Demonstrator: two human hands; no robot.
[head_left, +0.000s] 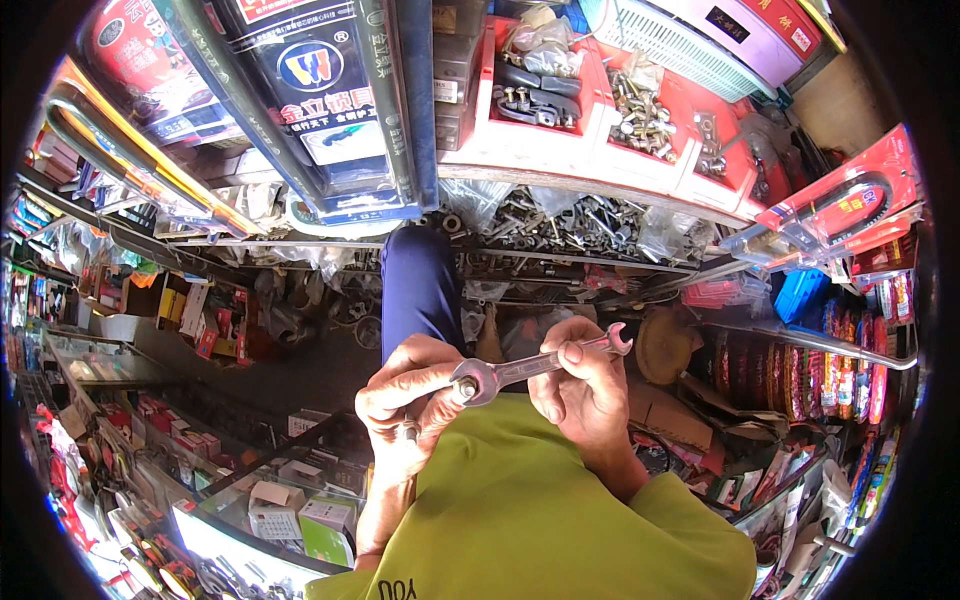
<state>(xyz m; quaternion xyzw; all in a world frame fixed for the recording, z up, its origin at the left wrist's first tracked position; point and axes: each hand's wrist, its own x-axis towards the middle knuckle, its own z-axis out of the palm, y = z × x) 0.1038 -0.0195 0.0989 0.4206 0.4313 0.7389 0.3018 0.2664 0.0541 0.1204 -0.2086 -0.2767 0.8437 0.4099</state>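
Note:
In front of my green shirt, my right hand [583, 385] is closed around a metal wrench [520, 370] close to its smaller open jaw, which points up and to the right. The wrench's larger end lies at the fingers of my left hand [408, 398]. A small bolt [467, 387] sits in that larger end, pinched by my left fingers and thumb; part of it is hidden. Another bit of metal [411, 431] shows lower on my left hand, too small to name.
Ahead, a shelf holds red bins [640, 120] of bolts, with loose hardware [560, 220] in a tray below. Packaged locks [325, 110] hang at the upper left. A glass case [250, 540] with small boxes stands at the lower left; a metal rail [840, 345] juts in at right.

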